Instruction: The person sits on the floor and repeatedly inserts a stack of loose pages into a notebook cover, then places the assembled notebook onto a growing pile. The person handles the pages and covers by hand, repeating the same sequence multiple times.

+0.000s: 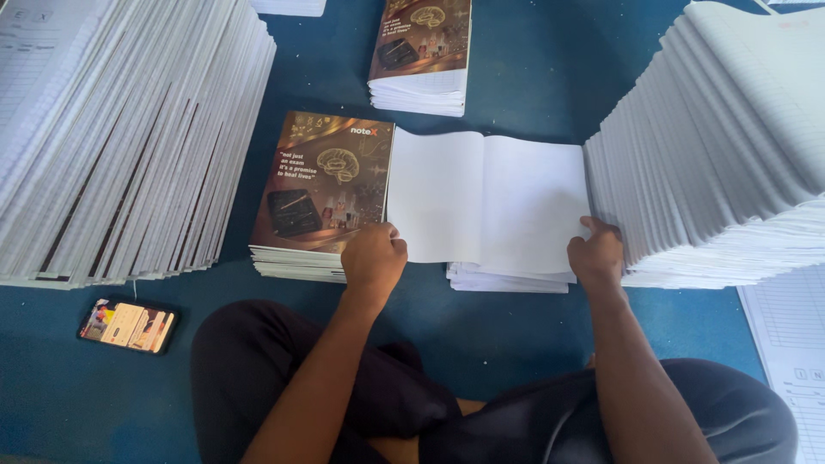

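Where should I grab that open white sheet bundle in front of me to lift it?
Take the open white bundle at its near corners, from your side. Its far and right edges sit against the tall paper stack; the left hand and right hand already rest there.

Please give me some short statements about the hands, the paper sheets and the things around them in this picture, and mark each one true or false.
1. The left hand grips the near left edge of the white folded sheets. True.
2. The right hand rests on the phone. False: it holds the right edge of the white folded sheets, beside the tall white stack; the phone lies far off on the blue floor.
3. A pile of brown-covered notebooks lies just left of the sheets. True.
4. The phone screen is dark. False: it is lit and shows colours.
5. Only one pile of brown-covered notebooks is in view. False: a second pile lies farther away.
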Action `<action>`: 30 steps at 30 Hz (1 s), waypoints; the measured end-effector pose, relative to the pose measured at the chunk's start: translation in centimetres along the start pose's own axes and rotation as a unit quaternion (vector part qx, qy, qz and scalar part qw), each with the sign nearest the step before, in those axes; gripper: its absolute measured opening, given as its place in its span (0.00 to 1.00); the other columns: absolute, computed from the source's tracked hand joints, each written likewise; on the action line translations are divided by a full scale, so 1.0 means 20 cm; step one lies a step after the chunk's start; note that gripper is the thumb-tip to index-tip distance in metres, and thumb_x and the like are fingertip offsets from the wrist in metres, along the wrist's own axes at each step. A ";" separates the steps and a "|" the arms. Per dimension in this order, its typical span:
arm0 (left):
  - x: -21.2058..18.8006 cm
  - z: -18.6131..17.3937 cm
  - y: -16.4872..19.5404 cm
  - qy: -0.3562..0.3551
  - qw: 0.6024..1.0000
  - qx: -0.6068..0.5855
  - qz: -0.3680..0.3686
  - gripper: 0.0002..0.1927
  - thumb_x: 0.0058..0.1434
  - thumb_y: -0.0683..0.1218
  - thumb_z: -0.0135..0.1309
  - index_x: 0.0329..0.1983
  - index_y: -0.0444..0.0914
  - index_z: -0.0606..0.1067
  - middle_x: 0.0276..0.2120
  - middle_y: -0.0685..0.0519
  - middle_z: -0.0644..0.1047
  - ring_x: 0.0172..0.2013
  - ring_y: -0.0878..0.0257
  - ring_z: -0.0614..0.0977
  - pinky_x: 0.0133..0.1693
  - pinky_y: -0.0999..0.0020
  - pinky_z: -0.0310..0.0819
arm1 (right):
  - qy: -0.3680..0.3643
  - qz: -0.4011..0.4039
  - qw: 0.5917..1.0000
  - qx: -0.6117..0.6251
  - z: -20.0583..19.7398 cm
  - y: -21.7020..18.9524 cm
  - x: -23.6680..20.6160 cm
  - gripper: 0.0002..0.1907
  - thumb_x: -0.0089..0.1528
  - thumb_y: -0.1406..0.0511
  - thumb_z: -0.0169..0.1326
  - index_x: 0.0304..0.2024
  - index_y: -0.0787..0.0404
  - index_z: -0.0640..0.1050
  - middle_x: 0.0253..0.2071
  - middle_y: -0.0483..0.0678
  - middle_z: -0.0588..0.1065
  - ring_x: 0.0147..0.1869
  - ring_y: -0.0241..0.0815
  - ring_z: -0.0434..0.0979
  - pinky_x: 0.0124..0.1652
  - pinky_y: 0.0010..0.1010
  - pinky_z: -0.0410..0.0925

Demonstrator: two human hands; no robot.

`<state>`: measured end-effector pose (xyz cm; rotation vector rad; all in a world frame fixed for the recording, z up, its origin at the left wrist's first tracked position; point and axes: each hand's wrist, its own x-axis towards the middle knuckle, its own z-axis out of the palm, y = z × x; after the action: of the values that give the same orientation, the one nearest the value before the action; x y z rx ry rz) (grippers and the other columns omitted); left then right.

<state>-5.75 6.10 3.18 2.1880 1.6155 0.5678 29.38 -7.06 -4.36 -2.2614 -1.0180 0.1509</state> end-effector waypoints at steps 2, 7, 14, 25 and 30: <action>-0.01 0.00 0.00 0.017 1.000 0.006 0.025 0.10 0.55 0.46 0.57 0.38 0.39 0.82 0.38 0.47 0.81 0.42 0.49 0.82 0.44 0.53 0.75 | -0.007 -0.010 0.999 -0.036 -0.01 -0.03 -0.01 0.27 0.56 0.69 0.51 0.59 0.65 0.77 0.58 0.68 0.73 0.63 0.67 0.72 0.62 0.50 0.64; 0.00 0.00 0.00 -0.044 0.999 0.025 -0.007 0.13 0.58 0.48 0.56 0.44 0.39 0.81 0.42 0.48 0.82 0.45 0.51 0.82 0.47 0.54 0.75 | -0.076 0.025 0.991 -0.108 -0.11 -0.15 -0.02 0.31 0.57 0.65 0.53 0.65 0.61 0.72 0.60 0.65 0.72 0.61 0.66 0.72 0.59 0.51 0.65; 0.01 -0.02 0.02 -0.038 0.998 0.044 -0.017 0.17 0.60 0.52 0.57 0.48 0.39 0.79 0.43 0.46 0.81 0.43 0.49 0.82 0.44 0.52 0.75 | -0.065 -0.024 0.985 -0.156 -0.32 -0.46 -0.09 0.24 0.60 0.62 0.59 0.59 0.58 0.77 0.56 0.58 0.76 0.55 0.58 0.78 0.54 0.48 0.70; 0.00 -0.02 0.09 0.026 0.994 -0.080 0.072 0.13 0.60 0.50 0.59 0.43 0.38 0.80 0.26 0.48 0.80 0.30 0.52 0.83 0.36 0.56 0.75 | 0.104 -0.269 0.957 -0.019 -0.92 -0.86 -0.12 0.13 0.65 0.71 0.63 0.52 0.60 0.81 0.47 0.54 0.77 0.41 0.44 0.81 0.38 0.34 0.75; -0.02 -0.06 0.13 -0.021 0.992 -0.115 0.054 0.11 0.61 0.48 0.58 0.43 0.38 0.80 0.19 0.50 0.77 0.21 0.56 0.79 0.30 0.59 0.72 | 0.256 -0.310 0.878 -0.260 -1.23 -0.69 0.05 0.14 0.62 0.67 0.72 0.47 0.62 0.81 0.40 0.51 0.79 0.45 0.45 0.81 0.46 0.38 0.74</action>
<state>-4.30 5.11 5.50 2.1097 1.3425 0.6980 29.92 -12.09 23.37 -2.0805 -1.5283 -1.0512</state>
